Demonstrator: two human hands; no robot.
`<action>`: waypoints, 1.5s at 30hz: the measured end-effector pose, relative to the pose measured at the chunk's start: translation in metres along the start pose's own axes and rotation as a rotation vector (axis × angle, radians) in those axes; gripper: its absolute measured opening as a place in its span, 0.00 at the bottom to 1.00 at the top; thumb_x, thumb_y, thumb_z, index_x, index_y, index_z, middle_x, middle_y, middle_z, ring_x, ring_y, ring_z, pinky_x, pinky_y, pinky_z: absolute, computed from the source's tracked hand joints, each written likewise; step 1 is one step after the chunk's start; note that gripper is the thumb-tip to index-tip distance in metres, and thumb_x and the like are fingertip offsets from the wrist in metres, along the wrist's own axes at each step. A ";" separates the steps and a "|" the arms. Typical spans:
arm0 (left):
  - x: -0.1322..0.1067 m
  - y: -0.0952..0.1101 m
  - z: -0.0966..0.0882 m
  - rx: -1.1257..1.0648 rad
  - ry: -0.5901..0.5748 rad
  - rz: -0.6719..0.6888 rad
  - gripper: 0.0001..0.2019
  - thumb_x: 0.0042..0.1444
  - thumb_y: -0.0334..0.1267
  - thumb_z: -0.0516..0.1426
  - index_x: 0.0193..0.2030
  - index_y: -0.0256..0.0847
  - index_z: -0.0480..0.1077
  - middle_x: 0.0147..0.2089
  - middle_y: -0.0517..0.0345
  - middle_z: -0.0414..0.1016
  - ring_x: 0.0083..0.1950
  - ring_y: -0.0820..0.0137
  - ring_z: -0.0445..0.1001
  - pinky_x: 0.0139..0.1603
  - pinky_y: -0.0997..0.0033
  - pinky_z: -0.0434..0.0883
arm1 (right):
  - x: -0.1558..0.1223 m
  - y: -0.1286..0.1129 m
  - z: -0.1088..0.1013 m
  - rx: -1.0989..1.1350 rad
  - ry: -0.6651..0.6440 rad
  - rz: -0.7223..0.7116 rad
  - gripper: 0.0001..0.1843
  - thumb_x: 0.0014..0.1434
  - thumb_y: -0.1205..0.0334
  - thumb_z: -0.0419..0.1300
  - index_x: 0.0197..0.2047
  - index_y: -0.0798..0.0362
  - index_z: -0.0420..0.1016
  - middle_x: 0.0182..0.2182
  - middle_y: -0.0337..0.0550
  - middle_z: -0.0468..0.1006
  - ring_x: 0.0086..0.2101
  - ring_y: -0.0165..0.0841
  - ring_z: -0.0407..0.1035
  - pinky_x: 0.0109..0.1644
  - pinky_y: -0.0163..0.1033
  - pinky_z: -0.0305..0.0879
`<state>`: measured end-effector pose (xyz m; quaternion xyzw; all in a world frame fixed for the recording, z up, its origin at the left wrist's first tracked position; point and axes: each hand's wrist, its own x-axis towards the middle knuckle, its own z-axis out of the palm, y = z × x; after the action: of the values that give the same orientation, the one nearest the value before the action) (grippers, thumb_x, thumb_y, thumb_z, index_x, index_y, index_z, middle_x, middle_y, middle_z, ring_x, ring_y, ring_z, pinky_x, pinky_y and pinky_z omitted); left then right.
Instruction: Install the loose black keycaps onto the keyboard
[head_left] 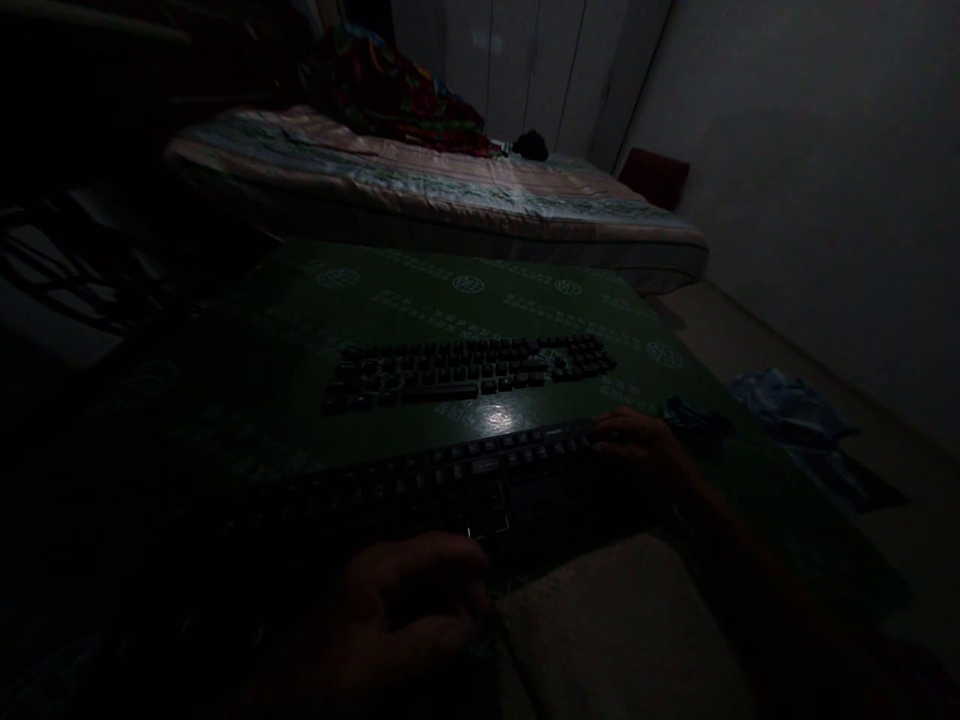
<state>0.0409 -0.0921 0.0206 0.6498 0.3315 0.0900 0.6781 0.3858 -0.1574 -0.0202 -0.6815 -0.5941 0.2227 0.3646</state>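
Observation:
A black keyboard lies in deep shadow across the near part of a green printed board. Some keys show along its far rows, while its lower right part looks bare of keys. My right hand is curled over the keyboard's far right corner, gripping it. Close to the near side is my left hand, fingers bent and thumb drawn toward them. Thin bright wire-like lines show just beyond its fingertips; what the fingers hold is too dark to make out. Loose black keycaps lie beyond, arranged in keyboard order.
A light brown cloth-like surface is below the keyboard. Dark crumpled cloth rests by the board's right edge, with pale blue cloth on the floor. Behind stands a bed with a striped mattress. The room is very dark.

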 end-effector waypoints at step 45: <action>-0.002 0.002 0.000 0.208 -0.107 -0.134 0.19 0.44 0.44 0.61 0.45 0.45 0.73 0.40 0.59 0.78 0.42 0.64 0.75 0.44 0.70 0.72 | 0.003 0.005 -0.002 -0.014 -0.024 -0.042 0.08 0.53 0.61 0.60 0.36 0.51 0.79 0.35 0.42 0.75 0.35 0.34 0.71 0.37 0.36 0.66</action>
<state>0.0399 -0.0927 0.0231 0.6969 0.3449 -0.0252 0.6282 0.3910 -0.1555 -0.0222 -0.6686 -0.6142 0.2192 0.3573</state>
